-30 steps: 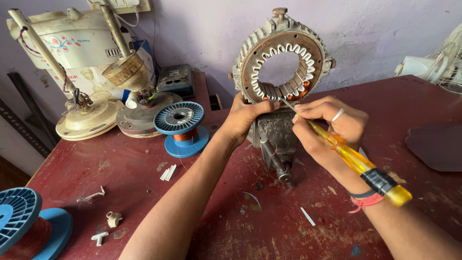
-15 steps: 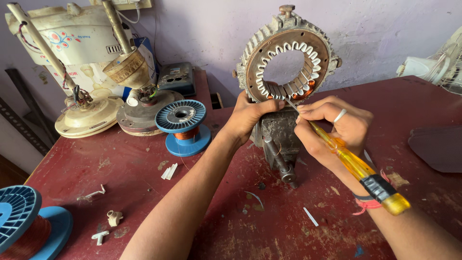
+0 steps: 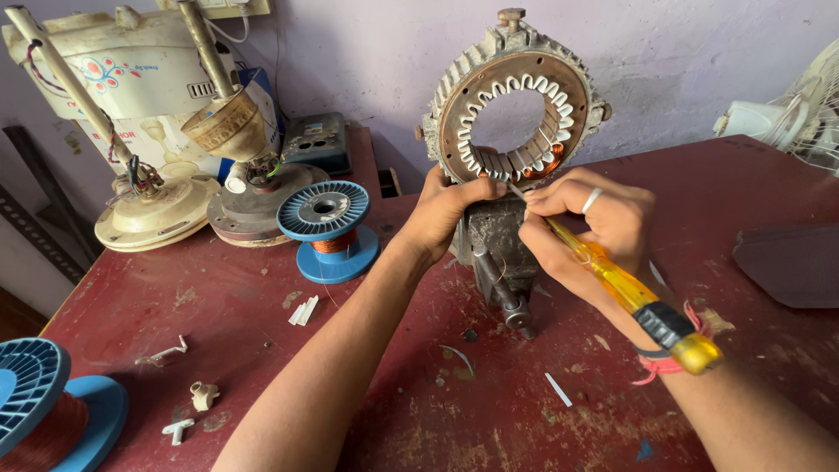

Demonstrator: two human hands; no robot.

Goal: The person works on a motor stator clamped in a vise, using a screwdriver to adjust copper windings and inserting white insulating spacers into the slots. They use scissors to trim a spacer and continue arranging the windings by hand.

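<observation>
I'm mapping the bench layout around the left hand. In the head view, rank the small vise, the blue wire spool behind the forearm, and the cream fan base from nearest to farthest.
From the left hand:
1. Small vise, just right of the hand, below the stator.
2. Blue wire spool, to the left, mid-table.
3. Cream fan base, far left near the table edge.

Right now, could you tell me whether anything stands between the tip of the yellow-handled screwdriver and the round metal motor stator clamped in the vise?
Nothing visible does. The right hand holds the yellow-handled screwdriver with its tip already at the lower inner slots of the round metal stator; the left hand grips the rim just beside it.
</observation>
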